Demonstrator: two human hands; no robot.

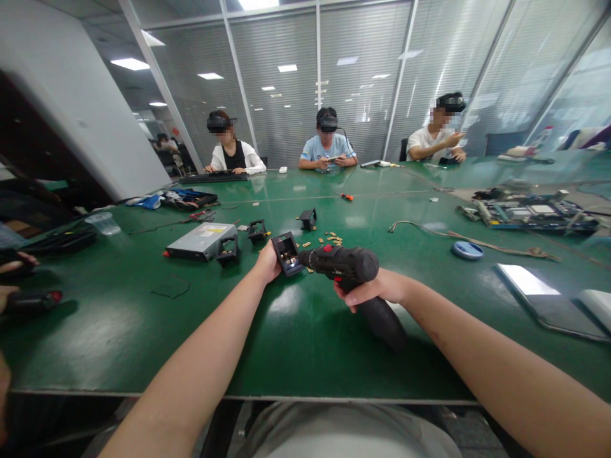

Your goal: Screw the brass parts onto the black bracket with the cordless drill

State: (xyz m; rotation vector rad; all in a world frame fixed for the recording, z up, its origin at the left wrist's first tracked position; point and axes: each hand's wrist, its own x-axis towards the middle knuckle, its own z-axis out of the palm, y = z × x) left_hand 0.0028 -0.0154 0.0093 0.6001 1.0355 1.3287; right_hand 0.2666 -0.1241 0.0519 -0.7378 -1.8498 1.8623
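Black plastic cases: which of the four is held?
The black case in the left hand, near the tip of the drill; the other three cases sit on the table, untouched.

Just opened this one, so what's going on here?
At a glossy green table, a person's left-hand grip holds an open-fronted black plastic housing. Their right-hand grip holds a black pistol-shaped power drill with red accents, its tip at the housing's opening; contact is unclear. Small flat gold-coloured pieces lie scattered just beyond.
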